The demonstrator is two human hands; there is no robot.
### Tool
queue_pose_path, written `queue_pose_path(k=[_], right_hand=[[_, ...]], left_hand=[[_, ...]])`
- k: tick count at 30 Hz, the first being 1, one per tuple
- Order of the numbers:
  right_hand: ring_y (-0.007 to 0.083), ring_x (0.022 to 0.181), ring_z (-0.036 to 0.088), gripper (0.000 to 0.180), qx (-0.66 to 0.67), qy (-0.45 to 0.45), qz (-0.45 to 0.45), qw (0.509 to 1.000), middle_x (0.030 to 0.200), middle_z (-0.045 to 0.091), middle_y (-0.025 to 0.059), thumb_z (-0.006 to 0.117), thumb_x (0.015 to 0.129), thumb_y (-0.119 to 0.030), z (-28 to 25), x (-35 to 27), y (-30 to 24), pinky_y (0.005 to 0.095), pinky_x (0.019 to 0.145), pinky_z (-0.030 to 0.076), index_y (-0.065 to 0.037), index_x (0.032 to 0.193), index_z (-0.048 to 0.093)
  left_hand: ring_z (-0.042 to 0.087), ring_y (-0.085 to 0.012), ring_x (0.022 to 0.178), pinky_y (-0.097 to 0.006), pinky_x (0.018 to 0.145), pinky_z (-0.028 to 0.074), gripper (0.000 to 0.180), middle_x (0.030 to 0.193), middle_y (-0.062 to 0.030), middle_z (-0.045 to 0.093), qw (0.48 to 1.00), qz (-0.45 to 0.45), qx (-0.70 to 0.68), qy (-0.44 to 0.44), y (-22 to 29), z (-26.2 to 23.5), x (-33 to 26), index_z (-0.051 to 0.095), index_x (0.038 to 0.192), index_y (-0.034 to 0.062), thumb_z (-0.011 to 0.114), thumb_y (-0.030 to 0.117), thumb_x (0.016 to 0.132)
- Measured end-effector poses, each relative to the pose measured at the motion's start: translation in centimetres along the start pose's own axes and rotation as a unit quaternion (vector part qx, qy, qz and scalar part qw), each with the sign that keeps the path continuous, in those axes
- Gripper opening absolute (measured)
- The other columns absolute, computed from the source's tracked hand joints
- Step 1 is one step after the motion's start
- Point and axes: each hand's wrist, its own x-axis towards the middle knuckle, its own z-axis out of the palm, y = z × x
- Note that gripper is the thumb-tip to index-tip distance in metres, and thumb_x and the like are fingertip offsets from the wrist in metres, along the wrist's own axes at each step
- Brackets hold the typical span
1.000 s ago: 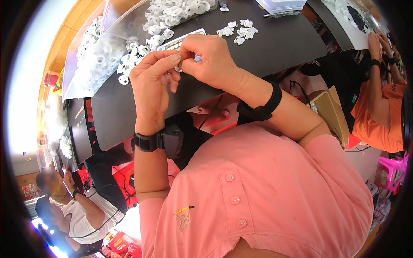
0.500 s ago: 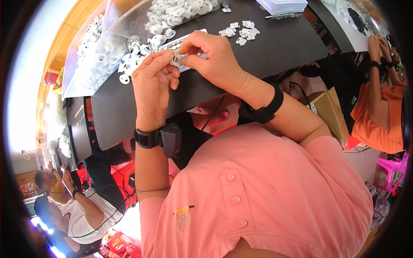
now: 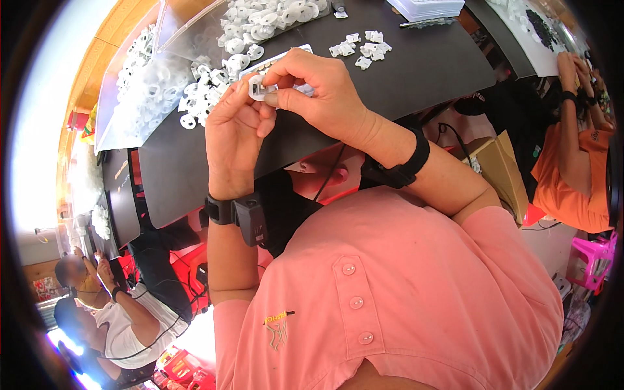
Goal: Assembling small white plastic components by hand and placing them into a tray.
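Observation:
Between my two hands, above the dark table, is a small white plastic part (image 3: 256, 88) with a dark slot in its face. The fingertips of my left hand (image 3: 235, 130) grip it from the left. From the right, the thumb and forefinger of my right hand (image 3: 318, 84) pinch at its edge; whether a second small piece sits between them is hidden. Behind my hands lies a white tray (image 3: 302, 49) with small pieces in it, partly covered by my right hand. Loose white plastic parts (image 3: 201, 91) are piled just left of the tray.
Clear-walled bins hold translucent round parts (image 3: 146, 91) at left and more round parts (image 3: 273, 19) at the back. Several small white pieces (image 3: 374, 49) lie on the dark table (image 3: 429, 71). Stacked white trays (image 3: 429, 9) stand behind. Co-workers sit at both sides.
My left hand has turned and shifted slightly right, so the white part's slotted face now shows. My right fingers have closed in on its edge.

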Motion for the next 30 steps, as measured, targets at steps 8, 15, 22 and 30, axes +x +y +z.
queue_pose_path(k=[8,15,22,30], right_hand=[[0.0132,0.073,0.062,0.014,-0.003,-0.004,-0.01,1.0,0.084,0.065,0.0039,0.074,0.084,-0.004,-0.2,0.0,0.1,0.0268,0.067,0.05,-0.003,0.097,0.068],[0.0137,0.073,0.062,0.014,-0.012,-0.012,-0.02,1.0,0.084,0.065,0.004,0.074,0.083,-0.004,-0.1,-0.1,0.0,0.0269,0.067,0.051,-0.004,0.096,0.068],[0.0137,0.072,0.062,0.016,-0.019,-0.017,-0.022,0.999,0.083,0.064,0.0043,0.073,0.081,-0.002,-0.1,-0.1,-0.3,0.0269,0.067,0.051,-0.004,0.096,0.067],[0.0153,0.071,0.061,0.018,-0.043,-0.017,-0.03,0.998,0.083,0.063,0.0048,0.073,0.079,0.001,0.0,-0.1,-0.5,0.027,0.067,0.051,-0.005,0.095,0.068]], left_hand=[[0.058,-0.0167,0.071,-0.027,0.051,0.04,0.029,0.091,-0.0109,0.064,1.0,-0.003,-0.025,-0.012,-0.3,0.1,-0.2,0.058,0.118,-0.0057,0.051,0.018,0.102],[0.058,-0.0166,0.071,-0.026,0.05,0.041,0.029,0.091,-0.0104,0.064,0.999,-0.001,-0.035,-0.017,-0.5,-0.5,-0.7,0.058,0.12,-0.0054,0.052,0.018,0.102],[0.057,-0.0162,0.07,-0.026,0.049,0.04,0.03,0.091,-0.0099,0.065,0.999,0.001,-0.05,-0.017,-0.6,-0.9,-1.2,0.059,0.118,-0.0047,0.053,0.019,0.102],[0.057,-0.0154,0.068,-0.026,0.05,0.041,0.027,0.091,-0.0098,0.065,1.0,0.022,-0.009,0.009,-0.1,-1.0,-1.2,0.061,0.115,-0.0046,0.058,0.017,0.099]])
